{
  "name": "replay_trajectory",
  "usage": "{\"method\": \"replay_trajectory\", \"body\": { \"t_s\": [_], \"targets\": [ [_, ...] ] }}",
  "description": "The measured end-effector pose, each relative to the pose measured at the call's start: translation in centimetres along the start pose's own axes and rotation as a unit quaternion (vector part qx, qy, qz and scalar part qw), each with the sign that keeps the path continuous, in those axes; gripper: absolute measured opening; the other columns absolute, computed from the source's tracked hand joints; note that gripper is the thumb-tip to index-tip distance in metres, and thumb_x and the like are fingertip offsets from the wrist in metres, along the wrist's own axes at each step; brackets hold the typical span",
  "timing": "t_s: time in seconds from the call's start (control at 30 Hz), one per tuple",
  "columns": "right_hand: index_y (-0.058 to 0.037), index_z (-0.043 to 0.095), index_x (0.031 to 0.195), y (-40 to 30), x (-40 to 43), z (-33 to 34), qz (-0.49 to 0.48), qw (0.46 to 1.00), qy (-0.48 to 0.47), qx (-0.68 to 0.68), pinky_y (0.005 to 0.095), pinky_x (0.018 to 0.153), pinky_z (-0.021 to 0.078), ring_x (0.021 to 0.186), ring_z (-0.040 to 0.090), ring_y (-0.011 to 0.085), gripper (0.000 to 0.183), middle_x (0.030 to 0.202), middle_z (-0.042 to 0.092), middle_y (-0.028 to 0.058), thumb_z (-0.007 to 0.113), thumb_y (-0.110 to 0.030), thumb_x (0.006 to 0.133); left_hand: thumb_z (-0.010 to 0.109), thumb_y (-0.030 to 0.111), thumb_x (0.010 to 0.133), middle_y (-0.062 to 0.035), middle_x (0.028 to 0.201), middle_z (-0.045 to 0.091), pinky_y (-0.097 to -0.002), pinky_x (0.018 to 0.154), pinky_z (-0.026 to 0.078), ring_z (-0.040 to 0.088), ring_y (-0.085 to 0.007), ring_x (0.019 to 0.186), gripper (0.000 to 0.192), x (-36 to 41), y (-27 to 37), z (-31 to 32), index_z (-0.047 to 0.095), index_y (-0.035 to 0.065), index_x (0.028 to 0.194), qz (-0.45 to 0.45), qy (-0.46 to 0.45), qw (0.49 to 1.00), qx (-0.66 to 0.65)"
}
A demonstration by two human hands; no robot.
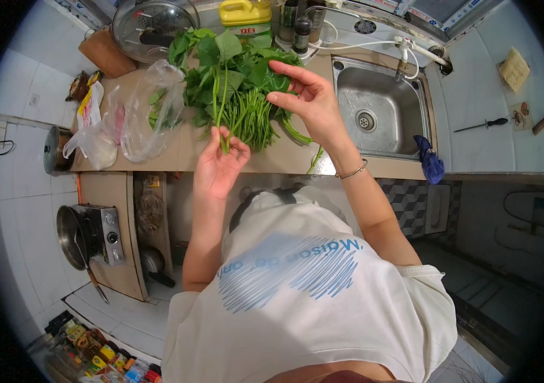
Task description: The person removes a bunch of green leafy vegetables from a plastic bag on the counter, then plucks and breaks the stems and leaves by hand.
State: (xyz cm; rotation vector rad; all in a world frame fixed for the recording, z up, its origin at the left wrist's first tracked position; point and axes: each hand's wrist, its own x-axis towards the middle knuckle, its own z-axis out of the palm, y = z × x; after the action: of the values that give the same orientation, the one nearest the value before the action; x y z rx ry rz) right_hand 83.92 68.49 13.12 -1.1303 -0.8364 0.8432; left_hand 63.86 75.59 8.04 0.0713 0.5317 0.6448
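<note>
Pinched between the thumb and fingers of my left hand (pixel 217 170) are a few long green stems (pixel 219 103) with broad leaves at their far end. My right hand (pixel 311 98) is beside the pile of leafy greens (pixel 258 64), thumb and index finger apart. Dark leaves show behind that gap; any contact with them is hard to tell. A thick bundle of cut stems (pixel 250 119) points towards me on the counter. Just left of it, a clear plastic bag (pixel 143 139) has some loose leaves (pixel 156 107) in or behind it.
To the right is a steel sink (pixel 382 139) with a blue cloth (pixel 429 160) over its front corner. A yellow-capped jug (pixel 245 19), several dark bottles (pixel 302 36) and a glass lid (pixel 155 28) stand along the back. A lidded pot (pixel 56 148) is at the counter's left end.
</note>
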Motion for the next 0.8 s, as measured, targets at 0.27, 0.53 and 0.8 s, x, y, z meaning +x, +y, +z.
{"method": "replay_trajectory", "body": {
  "t_s": [0.27, 0.53, 0.8],
  "targets": [
    [-0.0012, 0.041, 0.136, 0.2, 0.1, 0.1, -0.030, 0.995, -0.044, 0.088, 0.0246, 0.083, 0.0508, 0.103, 0.054, 0.0119, 0.068, 0.123, 0.053, 0.0107, 0.069, 0.009, 0.074, 0.058, 0.020, 0.092, -0.0013, 0.086, 0.055, -0.0368, 0.081, 0.047, 0.053, -0.0137, 0.082, 0.013, -0.3, -0.2, 0.2, 0.057, 0.0083, 0.097, 0.009, -0.002, 1.000, 0.005],
    [-0.0083, 0.063, 0.116, -0.2, -0.6, -0.6, -0.281, 0.930, 0.095, -0.218, 0.0260, 0.075, 0.0506, 0.088, 0.060, 0.0152, 0.038, 0.097, 0.062, 0.0065, 0.067, 0.001, 0.079, 0.056, 0.025, 0.093, -0.0025, 0.087, 0.056, -0.0333, 0.079, 0.046, 0.052, -0.0148, 0.081, 0.017, -0.3, -0.6, 0.3, 0.056, 0.0076, 0.094, 0.100, -0.015, 0.989, 0.106],
    [-0.0029, 0.064, 0.089, 0.5, -1.3, 2.5, -0.413, 0.811, -0.139, -0.390, 0.0335, 0.066, 0.0476, 0.078, 0.056, 0.0250, 0.024, 0.088, 0.059, 0.0076, 0.067, 0.002, 0.066, 0.054, 0.026, 0.094, -0.0017, 0.089, 0.056, -0.0272, 0.074, 0.043, 0.051, -0.0116, 0.081, 0.017, -0.9, -1.5, 1.6, 0.055, 0.0082, 0.095, 0.166, -0.017, 0.964, 0.206]
  ]
}}
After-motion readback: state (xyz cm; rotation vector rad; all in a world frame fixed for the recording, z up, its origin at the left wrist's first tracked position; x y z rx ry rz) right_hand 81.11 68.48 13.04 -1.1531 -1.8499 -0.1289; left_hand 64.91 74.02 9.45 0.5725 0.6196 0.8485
